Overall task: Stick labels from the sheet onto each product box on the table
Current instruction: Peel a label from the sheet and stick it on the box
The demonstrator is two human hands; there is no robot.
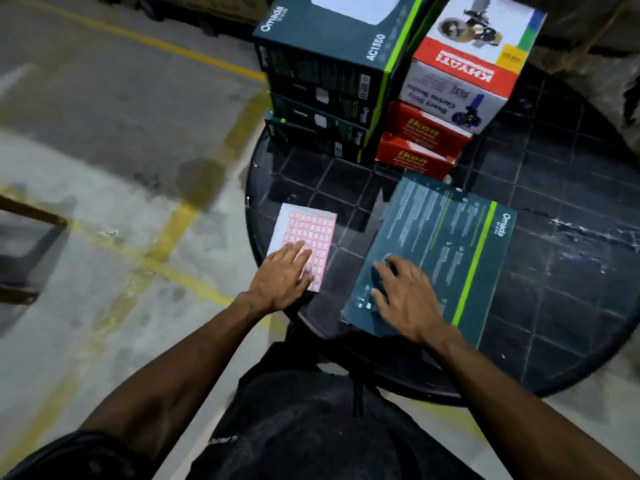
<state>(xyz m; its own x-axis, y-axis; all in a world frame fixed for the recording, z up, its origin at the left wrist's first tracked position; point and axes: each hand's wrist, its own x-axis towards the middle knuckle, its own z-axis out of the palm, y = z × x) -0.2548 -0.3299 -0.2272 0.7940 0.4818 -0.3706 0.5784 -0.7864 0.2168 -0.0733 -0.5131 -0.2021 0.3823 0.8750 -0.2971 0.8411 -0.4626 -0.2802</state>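
Note:
A white label sheet (308, 230) with red-bordered labels lies on the round black table (571, 271) near its left edge. My left hand (282, 277) rests flat on the sheet's near end, fingers straight. To its right a flat teal Omada box (443, 244) lies face down. My right hand (405, 292) rests on the box's near left corner with fingers bent down onto the surface. Whether a label is under the fingertips cannot be made out.
At the table's far side stands a stack of teal Omada boxes (332, 81). Beside it are two red Ikon boxes (419, 147) with a white and red Khyati box (464, 71) on top. Concrete floor with yellow lines (180, 230) lies to the left.

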